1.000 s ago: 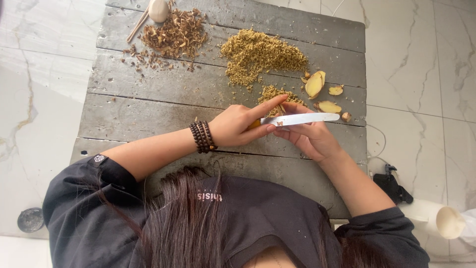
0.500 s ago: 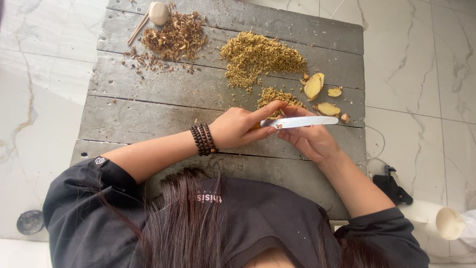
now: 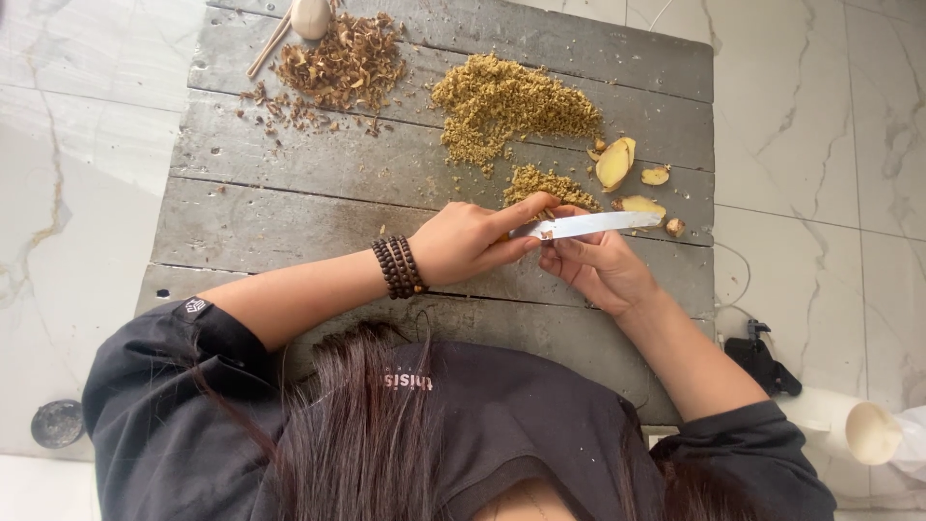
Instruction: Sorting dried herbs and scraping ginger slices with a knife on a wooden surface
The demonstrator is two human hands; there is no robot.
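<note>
My left hand (image 3: 468,241), with a dark bead bracelet (image 3: 396,266) on the wrist, pinches the left end of a knife with a pale blade (image 3: 598,225) that points right. My right hand (image 3: 603,270) sits just under the blade. Its fingers curl up against the blade; whether they hold anything is hidden. A small brown bit clings to the blade near my left fingertips. Both hands hover over the grey wooden board table (image 3: 289,222), next to a small heap of minced ginger (image 3: 545,183).
Ginger slices (image 3: 614,164) lie right of the knife. A larger pile of yellow-green mince (image 3: 506,101) and a pile of brown peelings (image 3: 342,63) lie further back. A wooden spoon (image 3: 299,19) rests at the far left. Marble floor surrounds the table, with a dark object (image 3: 762,362) at right.
The hands and knife have stayed almost in place. The blade has only tilted and lifted slightly.
</note>
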